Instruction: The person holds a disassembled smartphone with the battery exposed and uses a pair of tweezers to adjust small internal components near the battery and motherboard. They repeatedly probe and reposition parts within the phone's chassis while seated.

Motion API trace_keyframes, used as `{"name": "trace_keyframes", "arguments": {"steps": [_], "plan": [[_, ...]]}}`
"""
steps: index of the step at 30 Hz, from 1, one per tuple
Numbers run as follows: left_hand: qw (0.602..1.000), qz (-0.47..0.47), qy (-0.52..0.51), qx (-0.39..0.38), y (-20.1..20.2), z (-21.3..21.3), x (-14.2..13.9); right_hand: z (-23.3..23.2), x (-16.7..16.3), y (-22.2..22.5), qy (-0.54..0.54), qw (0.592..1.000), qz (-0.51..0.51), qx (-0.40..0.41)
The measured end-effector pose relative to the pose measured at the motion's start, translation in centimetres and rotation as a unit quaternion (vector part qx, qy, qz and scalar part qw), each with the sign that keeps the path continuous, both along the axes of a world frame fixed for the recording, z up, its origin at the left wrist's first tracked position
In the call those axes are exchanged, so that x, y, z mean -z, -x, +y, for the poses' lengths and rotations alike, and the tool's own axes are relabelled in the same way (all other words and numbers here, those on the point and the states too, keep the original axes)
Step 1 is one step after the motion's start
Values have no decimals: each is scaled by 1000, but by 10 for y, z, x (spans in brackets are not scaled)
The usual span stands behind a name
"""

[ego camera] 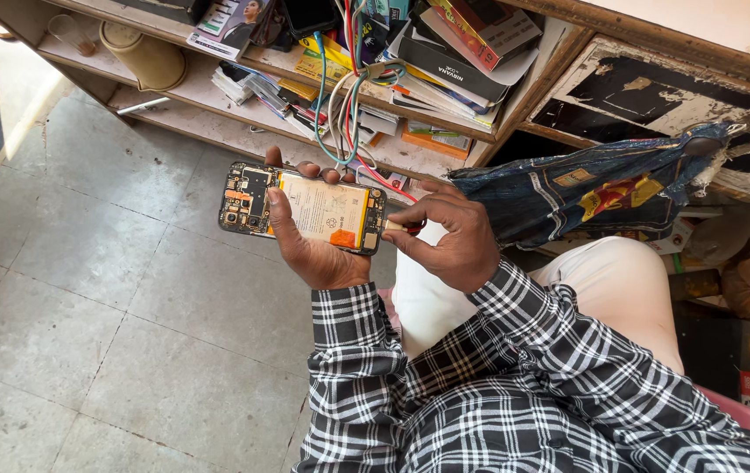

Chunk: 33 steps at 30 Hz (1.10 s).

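Phone (303, 208), back cover off, lay flat in the left hand (313, 250), held above the tiled floor (130, 307) and in front of the person's knees. Left palm cupped it from below; thumb lay across the exposed interior, fingertips curled over the far edge, so the hand was clamped on the phone. Visible inside the shell: a pale battery (327, 210) filling the middle and a dark circuit board (246, 200) at the left end with orange and metal parts. Right hand (449, 241) was closed around a thin tool (397, 227) with a pale handle, its tip touching the phone's right end; the tip itself was too small to make out. Both sleeves were black-and-white check; trousers were light. Containers noted: open wooden shelves (217, 83) behind the phone, crammed with stacked flat boxes, booklets and papers, with a bundle of coloured wires (344, 96) hanging down over them. A cream cylindrical pot (143, 57) lay tipped on the upper left shelf; contents not visible. A dark blue printed bag (594, 188) rested to the right, folded over, inside not seen.
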<state>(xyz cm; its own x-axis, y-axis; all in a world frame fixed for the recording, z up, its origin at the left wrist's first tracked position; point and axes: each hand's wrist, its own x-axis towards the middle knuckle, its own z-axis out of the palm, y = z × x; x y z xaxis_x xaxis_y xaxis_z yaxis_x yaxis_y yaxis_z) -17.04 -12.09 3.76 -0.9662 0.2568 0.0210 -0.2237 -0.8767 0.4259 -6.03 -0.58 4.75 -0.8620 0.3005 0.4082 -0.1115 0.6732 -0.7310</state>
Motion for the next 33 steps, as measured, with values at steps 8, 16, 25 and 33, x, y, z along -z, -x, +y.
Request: {"name": "trace_keyframes", "arguments": {"steps": [8, 16, 25, 33], "plan": [[999, 39, -11, -3, -2, 0, -6, 1, -3, 1, 8, 1000, 8, -6], [998, 52, -33, 14, -4, -1, -13, 6, -12, -1, -16, 999, 13, -26], [998, 56, -22, 8, -2, -3, -15, -1, -13, 4, -11, 1000, 8, -26], [999, 31, -19, 10, 0, -2, -15, -3, -17, 3, 1, 1000, -8, -18]]}}
